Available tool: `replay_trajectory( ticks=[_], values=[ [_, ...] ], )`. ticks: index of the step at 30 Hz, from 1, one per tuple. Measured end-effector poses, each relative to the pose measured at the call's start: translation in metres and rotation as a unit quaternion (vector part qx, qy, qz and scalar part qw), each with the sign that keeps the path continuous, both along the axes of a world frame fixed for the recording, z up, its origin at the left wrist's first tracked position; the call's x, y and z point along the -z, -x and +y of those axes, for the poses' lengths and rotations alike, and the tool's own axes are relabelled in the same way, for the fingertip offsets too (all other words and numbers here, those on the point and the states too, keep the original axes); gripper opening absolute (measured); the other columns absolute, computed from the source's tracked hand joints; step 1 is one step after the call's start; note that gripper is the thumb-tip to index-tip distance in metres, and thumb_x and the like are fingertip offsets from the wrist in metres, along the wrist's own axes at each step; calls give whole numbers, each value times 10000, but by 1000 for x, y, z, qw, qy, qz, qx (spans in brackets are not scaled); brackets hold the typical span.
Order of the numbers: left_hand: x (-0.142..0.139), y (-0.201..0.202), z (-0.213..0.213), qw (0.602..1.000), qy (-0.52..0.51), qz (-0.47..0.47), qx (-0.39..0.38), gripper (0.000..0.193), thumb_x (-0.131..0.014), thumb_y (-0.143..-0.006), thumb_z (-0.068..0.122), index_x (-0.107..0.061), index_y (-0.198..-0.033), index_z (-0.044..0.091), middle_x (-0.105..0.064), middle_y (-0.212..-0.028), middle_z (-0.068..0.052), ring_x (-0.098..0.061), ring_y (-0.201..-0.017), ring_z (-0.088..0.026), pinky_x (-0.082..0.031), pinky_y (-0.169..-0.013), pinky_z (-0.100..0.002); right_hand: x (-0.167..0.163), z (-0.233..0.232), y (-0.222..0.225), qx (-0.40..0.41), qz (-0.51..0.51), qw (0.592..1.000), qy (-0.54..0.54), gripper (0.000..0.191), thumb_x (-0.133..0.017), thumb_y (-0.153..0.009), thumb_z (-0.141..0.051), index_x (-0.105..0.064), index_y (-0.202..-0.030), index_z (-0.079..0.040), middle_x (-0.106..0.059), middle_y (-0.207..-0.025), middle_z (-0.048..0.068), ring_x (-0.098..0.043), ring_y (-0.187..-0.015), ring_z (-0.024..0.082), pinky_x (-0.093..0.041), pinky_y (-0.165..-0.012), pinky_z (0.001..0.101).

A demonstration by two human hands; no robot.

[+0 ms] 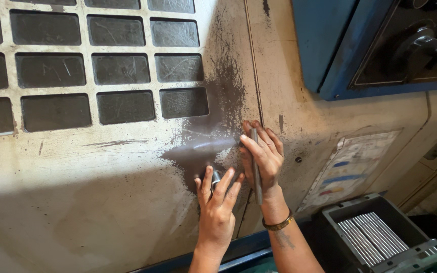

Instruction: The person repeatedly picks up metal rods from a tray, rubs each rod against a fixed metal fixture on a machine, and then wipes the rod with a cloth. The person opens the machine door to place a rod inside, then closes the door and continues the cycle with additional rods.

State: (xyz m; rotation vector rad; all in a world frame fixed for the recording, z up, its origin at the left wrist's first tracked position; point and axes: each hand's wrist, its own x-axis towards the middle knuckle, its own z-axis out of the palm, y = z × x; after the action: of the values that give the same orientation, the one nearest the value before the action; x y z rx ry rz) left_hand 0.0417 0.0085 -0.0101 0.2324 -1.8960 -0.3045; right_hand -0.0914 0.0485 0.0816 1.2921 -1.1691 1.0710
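1. Scuffed beige metal machine panel fills the view, with a grid of dark rectangular windows up and left of both hands.
2. Right hand grasps a thin grey metal rod, its long axis near vertical, pressed against the panel.
3. Left hand, just beside it, clasps a small shiny metal cylinder.
4. Grey crate of rods sits lower right, well apart.

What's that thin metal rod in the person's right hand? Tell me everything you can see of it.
The metal rod is slim, straight, grey and dull, like bare steel. It stands nearly upright against the stained, scratched machine panel. The right hand pinches its upper part between thumb and fingers; its lower end hangs past the wrist. It looks like the rods lying in the grey bin at lower right.
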Motion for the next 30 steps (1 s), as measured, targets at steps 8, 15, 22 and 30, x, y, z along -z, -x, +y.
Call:
replay_trajectory(
  ticks=[8, 15, 22, 30],
  values=[
    [-1, -1, 0, 1000, -3, 0, 4, 476, -554, -815, -139, -743, -1164, 123, -556, -1467, -48, -310, -1508, -388, -190, -1214, -679, 0, -1, 1, -2, -1, 1000, 4, 179, -611, -1073, -219, -664, -1222, -136, -735, -1270, 118, -664, -1289, 255, -435, -1164, 392],
    [-1, -1, 1, 1000, 0, 7, 2, 471, -563, -835, -125, -752, -1180, 136, -553, -1473, -37, -313, -1509, -381, -199, -1218, -674, 0, -1, 0, -4, -4, 1000, 7, 180, -608, -1075, -226, -669, -1218, -136, -740, -1262, 120, -668, -1286, 261, -434, -1164, 395],
    [1, -1, -2, 1000, 1, 5, 4, 464, -572, -820, -117, -748, -1169, 132, -547, -1473, -33, -311, -1510, -381, -204, -1212, -681, 0, -1, -1, -3, 0, 1000, 5, 173, -612, -1071, -209, -670, -1210, -126, -738, -1258, 136, -672, -1280, 274, -437, -1159, 398],
    [2, 0, -2, 1000, 4, 3, -2, 461, -573, -818, -114, -744, -1168, 132, -543, -1473, -32, -310, -1508, -382, -219, -1207, -688, -1, 0, -2, -4, -3, 1000, 0, 175, -619, -1066, -204, -671, -1212, -123, -735, -1261, 136, -670, -1280, 276, -436, -1161, 402]
  ],
)
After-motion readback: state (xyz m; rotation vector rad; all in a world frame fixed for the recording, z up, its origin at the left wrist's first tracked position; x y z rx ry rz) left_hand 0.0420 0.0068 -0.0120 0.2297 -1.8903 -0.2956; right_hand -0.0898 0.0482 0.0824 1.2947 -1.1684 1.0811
